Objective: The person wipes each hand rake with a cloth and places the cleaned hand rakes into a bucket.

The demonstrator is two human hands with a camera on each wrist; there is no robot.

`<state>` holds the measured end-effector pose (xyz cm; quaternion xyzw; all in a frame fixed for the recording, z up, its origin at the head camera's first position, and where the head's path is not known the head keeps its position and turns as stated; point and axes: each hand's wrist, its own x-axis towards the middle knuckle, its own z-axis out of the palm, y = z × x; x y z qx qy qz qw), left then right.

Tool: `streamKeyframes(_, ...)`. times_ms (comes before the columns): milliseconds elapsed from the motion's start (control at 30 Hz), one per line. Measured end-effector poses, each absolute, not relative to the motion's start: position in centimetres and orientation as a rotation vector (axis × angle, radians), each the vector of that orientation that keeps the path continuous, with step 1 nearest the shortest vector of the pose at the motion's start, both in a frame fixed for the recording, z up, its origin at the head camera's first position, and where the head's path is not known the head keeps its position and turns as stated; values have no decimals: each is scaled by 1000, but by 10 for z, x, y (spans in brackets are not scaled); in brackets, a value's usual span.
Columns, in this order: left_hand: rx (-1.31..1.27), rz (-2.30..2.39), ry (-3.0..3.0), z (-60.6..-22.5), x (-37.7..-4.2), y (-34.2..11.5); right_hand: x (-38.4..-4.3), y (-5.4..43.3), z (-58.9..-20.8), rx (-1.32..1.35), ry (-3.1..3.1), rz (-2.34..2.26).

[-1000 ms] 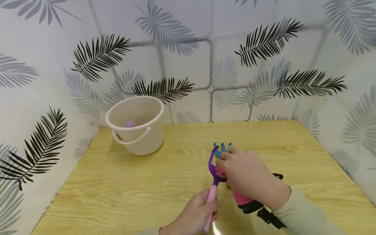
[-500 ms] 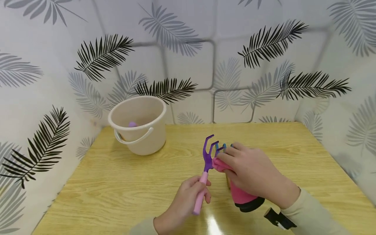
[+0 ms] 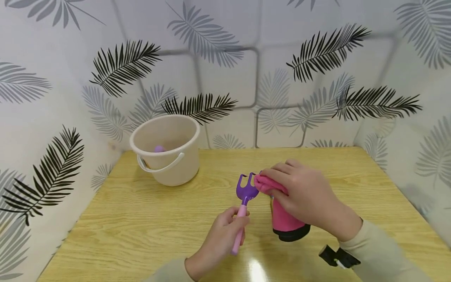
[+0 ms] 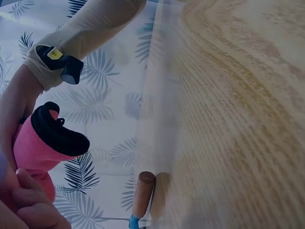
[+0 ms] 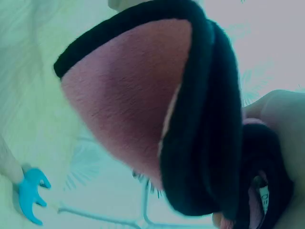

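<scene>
Wiping, apparently, the purple fork [image 3: 247, 192] with a pink cloth [image 3: 286, 219]; left grip [image 3: 222, 235] curled round its handle [image 3: 242, 211], right grip [image 3: 311, 196] clutching cloth; next stroke likely needs the fork steady.

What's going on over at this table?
A person's left hand holds a purple hand fork by its pink handle above a wood-grain table. Their right hand grips a black-edged pink cloth, bunched at the fork's tines. A blue fork with a wooden handle lies on the table nearby. A cream bucket with something lavender inside stands at the table's back left.
</scene>
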<state>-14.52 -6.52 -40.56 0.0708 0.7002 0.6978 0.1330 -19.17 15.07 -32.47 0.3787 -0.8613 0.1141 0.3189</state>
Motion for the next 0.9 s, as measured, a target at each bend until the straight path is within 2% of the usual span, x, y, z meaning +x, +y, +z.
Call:
streamKeyframes(333,281,1985,2082,-405,-140,-60,-173,123,-343,1109,-2327,286)
streamKeyframes(700,258,2031,2069,-405,-137,-56,-175,123,-341,888,-2403,206)
streamKeyframes(900,239,2067,2062,-406,-136,-55,-187,132,-338,780,-2395,146)
